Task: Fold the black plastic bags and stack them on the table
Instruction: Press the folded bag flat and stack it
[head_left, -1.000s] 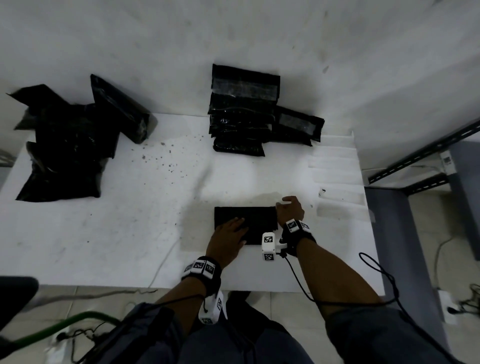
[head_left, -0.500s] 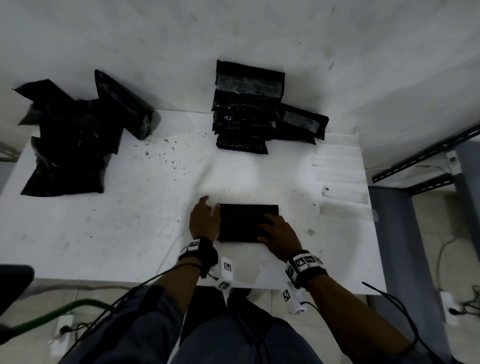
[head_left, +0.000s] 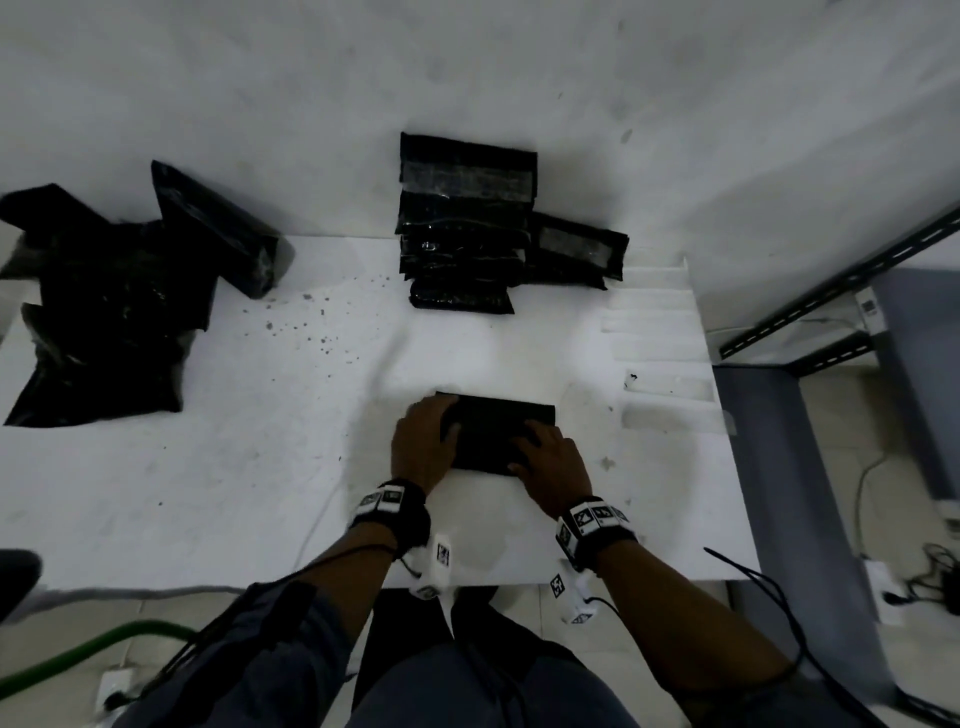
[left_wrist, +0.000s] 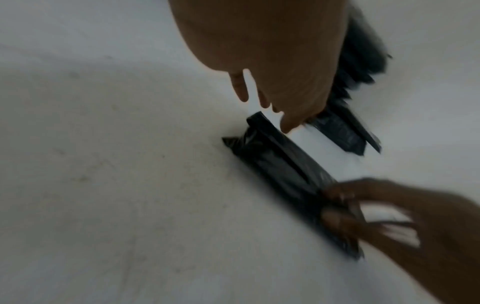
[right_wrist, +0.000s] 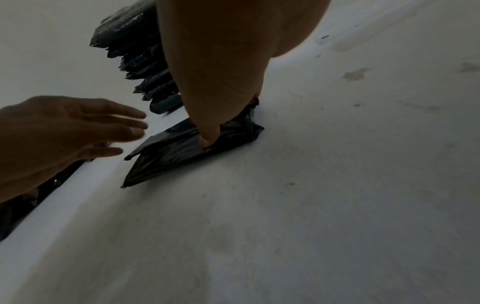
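Observation:
A folded black bag (head_left: 493, 434) lies flat on the white table (head_left: 260, 467) near its front edge. My left hand (head_left: 423, 447) rests over the bag's left end with straight fingers (right_wrist: 124, 131), which hover just above it in the right wrist view. My right hand (head_left: 550, 462) grips the bag's right part, thumb (right_wrist: 209, 137) pressed into the plastic and curled fingers (left_wrist: 340, 205) at that end. A stack of folded bags (head_left: 462, 234) leans at the back centre. Unfolded bags (head_left: 104, 296) are heaped at the back left.
Another folded bag (head_left: 574, 252) lies right of the stack. White foam strips (head_left: 654, 322) sit along the table's right side. Dark specks (head_left: 311, 322) dot the table's middle. A grey metal rack (head_left: 831, 291) stands past the right edge.
My left hand has moved from beside the bag's left edge onto its left end. My right hand came from the bag's far right corner to its near right part and stays there.

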